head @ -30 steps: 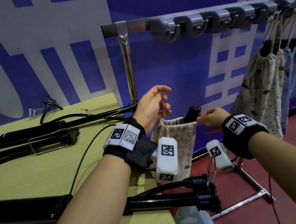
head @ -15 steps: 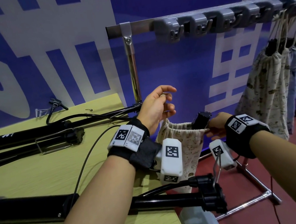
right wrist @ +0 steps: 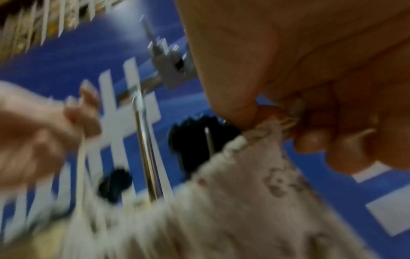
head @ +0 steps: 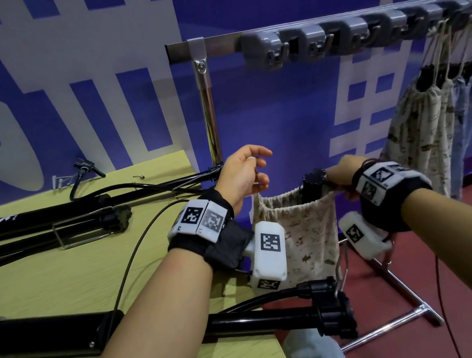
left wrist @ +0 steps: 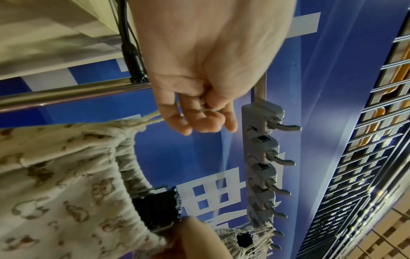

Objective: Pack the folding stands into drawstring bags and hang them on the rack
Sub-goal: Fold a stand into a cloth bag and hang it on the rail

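Pinching drawstring [left wrist: 150, 117]: left hand [left wrist: 199, 98] | right hand [head: 342, 173] grips bag [head: 306, 229] rim

The bag [head: 300, 230] between the hands is soft matt cloth, cream with a brown print, its mouth gathered on a rough twisted cord [left wrist: 148, 117]. The stand [head: 314, 185] poking out is matt black plastic with a ridged end. Above the hands, the rack [head: 210, 115] is glossy polished metal; its hooks [head: 312, 43] are smooth grey plastic. Left of the hands, the table [head: 44, 278] looks like pale matt wood grain.
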A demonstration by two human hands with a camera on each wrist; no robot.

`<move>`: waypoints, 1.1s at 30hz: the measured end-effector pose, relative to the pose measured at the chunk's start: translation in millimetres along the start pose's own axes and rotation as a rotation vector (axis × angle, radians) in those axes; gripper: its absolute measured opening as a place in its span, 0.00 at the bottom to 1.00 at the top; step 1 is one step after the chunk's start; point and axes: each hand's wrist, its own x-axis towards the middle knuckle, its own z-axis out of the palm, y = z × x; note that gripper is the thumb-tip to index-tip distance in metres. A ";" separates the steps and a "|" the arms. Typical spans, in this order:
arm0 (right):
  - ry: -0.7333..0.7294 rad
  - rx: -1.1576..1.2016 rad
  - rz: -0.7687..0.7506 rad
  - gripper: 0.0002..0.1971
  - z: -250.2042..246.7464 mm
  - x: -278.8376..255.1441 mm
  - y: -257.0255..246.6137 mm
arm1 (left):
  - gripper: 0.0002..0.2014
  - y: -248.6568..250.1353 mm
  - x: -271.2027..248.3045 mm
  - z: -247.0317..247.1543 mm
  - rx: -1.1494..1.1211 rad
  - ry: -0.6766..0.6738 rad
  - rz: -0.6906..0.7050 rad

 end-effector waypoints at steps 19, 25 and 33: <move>-0.281 0.887 -0.066 0.17 -33.5 -18.5 -18.4 | 0.16 -2.1 -1.6 1.6 0.208 -0.021 -0.062; -0.500 0.965 -0.126 0.11 -41.4 -34.9 -28.7 | 0.18 -1.9 1.4 0.3 0.244 0.063 -0.070; -0.154 0.337 -0.288 0.15 -22.5 -20.9 -23.6 | 0.19 1.3 3.9 1.0 0.022 0.131 -0.076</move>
